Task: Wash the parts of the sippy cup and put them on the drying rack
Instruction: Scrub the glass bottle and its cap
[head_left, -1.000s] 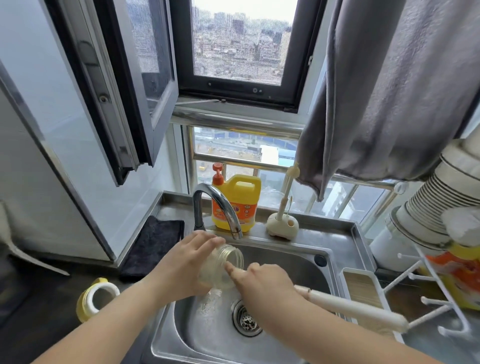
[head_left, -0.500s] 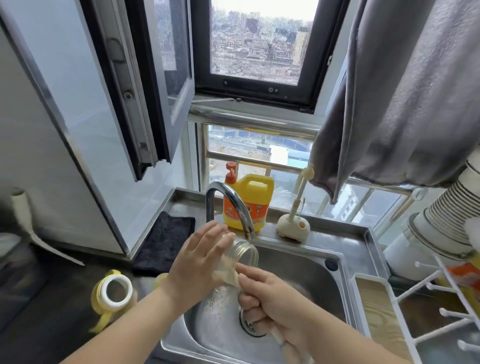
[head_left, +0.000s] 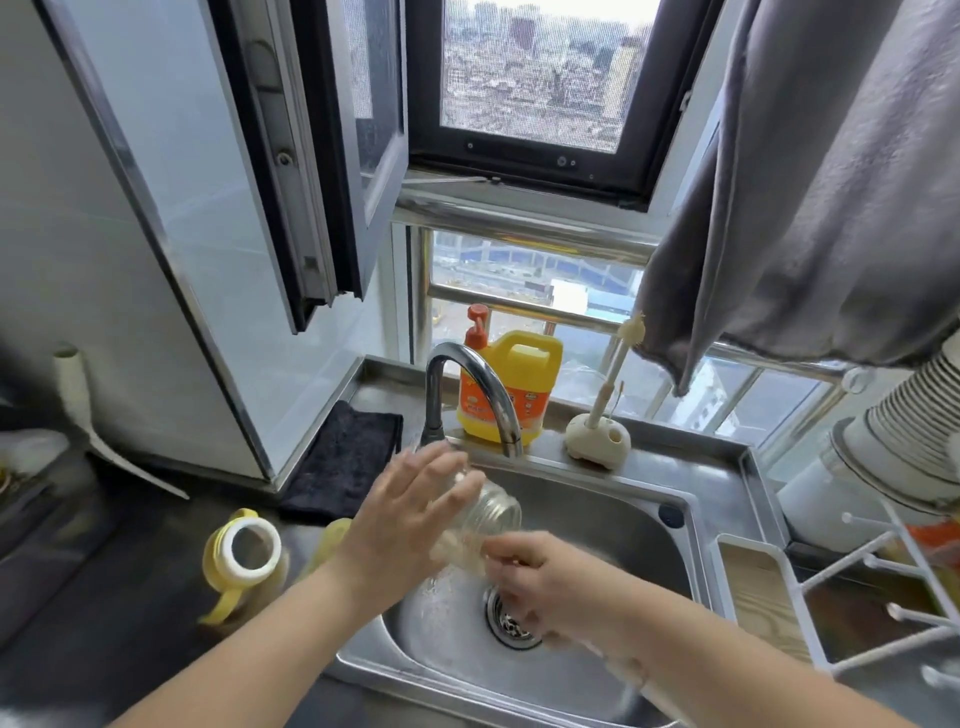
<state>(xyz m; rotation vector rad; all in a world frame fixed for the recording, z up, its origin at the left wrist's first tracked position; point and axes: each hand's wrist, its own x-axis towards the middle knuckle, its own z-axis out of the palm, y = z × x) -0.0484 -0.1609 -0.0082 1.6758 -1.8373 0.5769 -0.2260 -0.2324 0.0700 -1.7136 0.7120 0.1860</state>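
Nearest, both forearms enter from six o'clock and meet over the stainless steel sink basin (head_left: 613, 525). The right hand (head_left: 545, 582), at about five o'clock of centre, is blurred by motion; its fingers curl down over the round metal drain strainer (head_left: 511, 621) and their tips touch the lower side of the clear glass sippy-cup body (head_left: 491, 512). Whether that hand grasps anything beneath it I cannot tell; a pale shape below the wrist is too smeared to name. The left hand (head_left: 410, 525) holds the glass body tilted, mouth toward two o'clock, palm against its base and side, fingers spread nearly straight over it. Much of the glass is hidden behind that hand.

At eight o'clock on the dark counter lies the yellow handled sippy-cup collar with a white ring (head_left: 244, 558); a second yellow piece just right of it is mostly hidden by the left forearm. At four o'clock the white wire drying rack (head_left: 883, 618) is cut off by the frame edge.

Farther back, the curved chrome tap (head_left: 475, 389) arches over the glass. Behind it stands a yellow and orange detergent jug with a red pump (head_left: 511, 387); its label is too blurred to read. At one o'clock, a cream brush stands in a rounded holder (head_left: 597, 441). A black folded cloth (head_left: 345, 460) lies at ten o'clock.
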